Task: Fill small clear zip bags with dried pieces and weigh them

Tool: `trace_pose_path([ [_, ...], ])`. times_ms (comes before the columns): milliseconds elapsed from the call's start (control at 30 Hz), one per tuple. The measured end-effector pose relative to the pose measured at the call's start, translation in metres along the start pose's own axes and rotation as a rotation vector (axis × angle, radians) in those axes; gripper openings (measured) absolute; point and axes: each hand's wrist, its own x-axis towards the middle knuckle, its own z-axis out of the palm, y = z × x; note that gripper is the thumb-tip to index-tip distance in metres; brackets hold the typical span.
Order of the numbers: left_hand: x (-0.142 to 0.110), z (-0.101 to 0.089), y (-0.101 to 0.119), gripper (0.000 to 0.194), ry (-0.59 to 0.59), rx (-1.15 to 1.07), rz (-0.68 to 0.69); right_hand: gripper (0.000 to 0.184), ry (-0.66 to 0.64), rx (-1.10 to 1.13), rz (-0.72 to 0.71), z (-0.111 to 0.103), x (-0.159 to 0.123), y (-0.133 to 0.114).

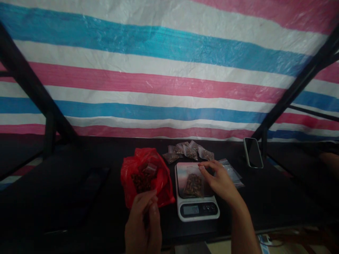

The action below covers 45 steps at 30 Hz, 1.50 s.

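Note:
On the platform of a white digital kitchen scale (198, 213) lies a small clear zip bag (194, 185) filled with brown, seed-like pieces. The display appears to read 109; a decimal point is too small to tell. My right hand (219, 178) reaches in from the right, thumb and forefinger pinched at the bag's upper right corner. My left hand (144, 220) is before a red plastic bag (165, 176), its fingers closed together; whatever they hold, if anything, is hidden. Inside the open red bag are loose brown pieces (141, 181) and a small clear packet (150, 168).
Several filled zip bags (190, 151) lie in a pile behind the scale. Flat clear bags (231, 173) rest right of it, and a phone (253, 152) leans farther right. The black table (106, 211) stands against a striped plastic sheet (159, 81) between dark posts.

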Motion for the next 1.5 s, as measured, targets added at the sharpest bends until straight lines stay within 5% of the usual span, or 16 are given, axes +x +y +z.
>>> trace_pose_path([
  [233,-0.002,0.006,0.013,0.020,0.092,-0.056,-0.195,0.034,-0.002,-0.033,-0.009,0.004,0.000,0.003],
  [433,-0.001,0.002,0.000,0.018,0.036,-0.033,-0.049,0.032,0.015,-0.039,0.014,0.007,-0.001,0.001],
  [600,-0.004,0.004,0.004,0.021,0.080,-0.094,-0.263,0.031,0.005,-0.042,0.045,0.007,-0.001,-0.001],
  [767,-0.009,0.011,0.007,0.020,-0.035,-0.180,-0.219,0.022,-0.061,0.097,-0.032,0.005,-0.003,-0.030],
  [933,-0.007,0.030,0.024,0.050,-0.140,-0.397,-0.592,0.018,-0.256,0.385,-0.162,0.021,-0.009,-0.090],
  [1033,0.002,0.040,0.033,0.056,-0.017,-0.627,-0.869,0.012,-0.214,0.498,-0.109,0.045,-0.009,-0.111],
  [1167,0.012,0.042,0.031,0.089,0.162,-0.945,-1.197,0.024,-0.274,0.567,-0.022,0.071,-0.012,-0.115],
  [1300,0.010,0.037,0.026,0.117,0.201,-1.085,-1.307,0.031,-0.563,0.515,0.095,0.082,-0.018,-0.112],
  [1500,0.004,0.034,0.026,0.120,0.165,-1.127,-1.333,0.031,-0.470,0.403,-0.048,0.088,-0.015,-0.110],
])
